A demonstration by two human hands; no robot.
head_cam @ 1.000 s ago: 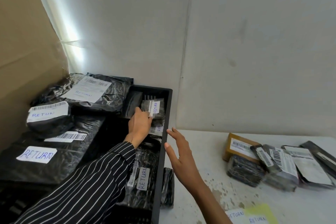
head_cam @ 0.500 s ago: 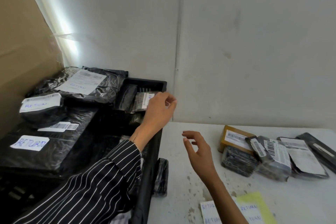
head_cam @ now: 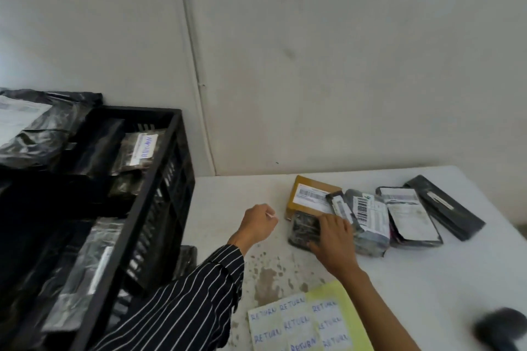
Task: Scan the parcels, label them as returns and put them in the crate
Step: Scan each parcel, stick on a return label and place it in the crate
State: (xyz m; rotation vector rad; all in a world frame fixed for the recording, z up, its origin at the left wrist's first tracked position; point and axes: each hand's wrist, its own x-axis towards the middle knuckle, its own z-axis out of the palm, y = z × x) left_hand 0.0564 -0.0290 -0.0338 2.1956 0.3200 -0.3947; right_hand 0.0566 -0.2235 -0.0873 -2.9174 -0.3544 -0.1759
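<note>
A black plastic crate (head_cam: 171,168) stands at the left and holds several black parcels, one with a white RETURN label (head_cam: 145,145). On the white table (head_cam: 233,194) lies a row of parcels. My right hand (head_cam: 333,234) lies over a small black parcel (head_cam: 301,229) at the row's near left, fingers on its far edge and thumb on its near edge. My left hand (head_cam: 258,225) hovers over the table as a curled fist with nothing in it, between crate and parcels. A sheet of RETURN labels (head_cam: 296,325) lies near the front edge.
Behind the small parcel sit a brown box (head_cam: 310,194), a grey parcel with a barcode (head_cam: 368,219), a black parcel with a white label (head_cam: 407,216) and a long black one (head_cam: 445,208). A dark blurred object (head_cam: 499,328) lies at bottom right. Large black bags (head_cam: 34,128) are piled beyond the crate.
My left hand has come out of the crate and moved right over the table, leaving the labelled parcel inside. My right hand has reached right onto the small black parcel.
</note>
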